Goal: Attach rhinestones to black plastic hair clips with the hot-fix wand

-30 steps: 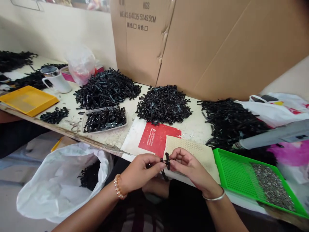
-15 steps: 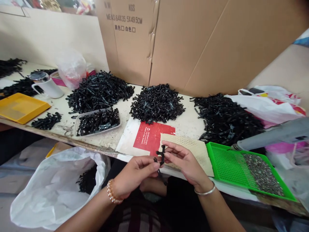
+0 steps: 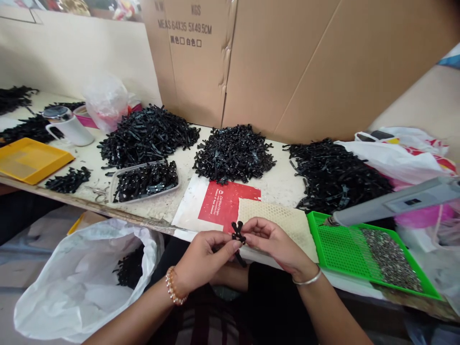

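Small black jointed plastic pieces (image 3: pixel 237 231) are pinched between my two hands above the front edge of the table. My left hand (image 3: pixel 208 258) grips them from the left with thumb and fingers, and a black arm hangs below its fingertips. My right hand (image 3: pixel 276 244) has its thumb and fingertips closed on the right side of the same pieces. How the parts join is partly hidden by my fingers. Just beyond my hands lie a cream perforated mat (image 3: pixel 283 220) and a red and white printed sheet (image 3: pixel 215 206).
Piles of black parts (image 3: pixel 233 153) stand along the table, with a clear tub (image 3: pixel 115 191) of them at left. A green tray (image 3: pixel 334 249) holds small metal screws; a grey electric screwdriver (image 3: pixel 395 201) overhangs it. A white bag (image 3: pixel 72 287) hangs open below left.
The black pieces have come together into a crossed shape between my fingertips. My right hand has moved slightly down, and the electric screwdriver has shifted left over the green tray.
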The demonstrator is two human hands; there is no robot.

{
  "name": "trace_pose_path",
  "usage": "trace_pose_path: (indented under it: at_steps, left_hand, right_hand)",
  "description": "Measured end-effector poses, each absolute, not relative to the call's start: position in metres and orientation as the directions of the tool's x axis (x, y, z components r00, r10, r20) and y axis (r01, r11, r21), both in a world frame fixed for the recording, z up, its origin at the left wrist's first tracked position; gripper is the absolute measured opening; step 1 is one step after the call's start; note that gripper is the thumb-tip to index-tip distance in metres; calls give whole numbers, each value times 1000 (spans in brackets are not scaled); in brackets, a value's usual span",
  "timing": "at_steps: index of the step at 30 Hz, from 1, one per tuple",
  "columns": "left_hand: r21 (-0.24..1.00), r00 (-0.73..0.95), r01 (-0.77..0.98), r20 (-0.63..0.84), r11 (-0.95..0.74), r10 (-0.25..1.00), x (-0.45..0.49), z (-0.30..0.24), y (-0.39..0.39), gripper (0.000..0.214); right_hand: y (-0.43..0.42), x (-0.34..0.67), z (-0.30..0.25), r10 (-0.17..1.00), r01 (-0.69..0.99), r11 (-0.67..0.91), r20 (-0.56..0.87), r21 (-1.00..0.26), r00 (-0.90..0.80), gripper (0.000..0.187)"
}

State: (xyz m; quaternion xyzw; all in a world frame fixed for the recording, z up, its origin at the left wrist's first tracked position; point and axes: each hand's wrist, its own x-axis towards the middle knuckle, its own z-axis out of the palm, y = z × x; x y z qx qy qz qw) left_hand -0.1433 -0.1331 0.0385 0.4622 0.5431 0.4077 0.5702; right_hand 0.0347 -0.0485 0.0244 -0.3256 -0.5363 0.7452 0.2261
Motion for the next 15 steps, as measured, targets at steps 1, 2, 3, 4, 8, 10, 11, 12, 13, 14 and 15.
trace_pose_path:
  at_steps: [1,2,3,4,8,10,11,12,13,14,15]
  left_hand:
    - [970,89,48,-240,237,967,-143,39,-132,31]
    - [971,98,60,-235,230,967,-144,40,-132,32]
    - [972,105,73,-231,224,967,-144,40,-131,32]
    - [971,112,81,-231,223,967,-144,40,-131,33]
    - [945,153,-18,-321,328,935,-146,38,-133,36]
    - [906,136,-122,-389,405,911,-147,39,-135,38]
    - [886,122,-163,-418,434,900,-148,40,-135,39]
    - [868,121,-188,-445,460,888,-149,41,-136,40]
    - [851,137,-200,-467,486,873,-149,41,-136,41]
    - [834,172,-204,-485,513,857,-149,42,-136,41]
    - [819,212,-203,-499,537,840,-149,42,-136,42]
  right_hand:
    - [-48,34,25,681,2,-348,-254,-937,-687,28]
    - [-48,34,25,675,-5,-367,-263,-930,-690,32]
    - [-47,33,26,669,-6,-375,-266,-927,-694,36]
    - [-47,33,26,657,4,-377,-270,-926,-704,41]
    - [-44,33,23,639,45,-321,-251,-946,-727,44]
    - [-41,35,20,678,28,-291,-226,-956,-700,39]
    - [-40,35,18,709,8,-278,-211,-961,-673,39]
    - [-40,36,17,738,-14,-267,-195,-964,-646,39]
    - [-40,36,16,760,-33,-257,-181,-966,-624,40]
    - [-41,36,16,772,-43,-251,-173,-967,-612,40]
    - [-41,35,17,774,-46,-250,-172,-967,-609,40]
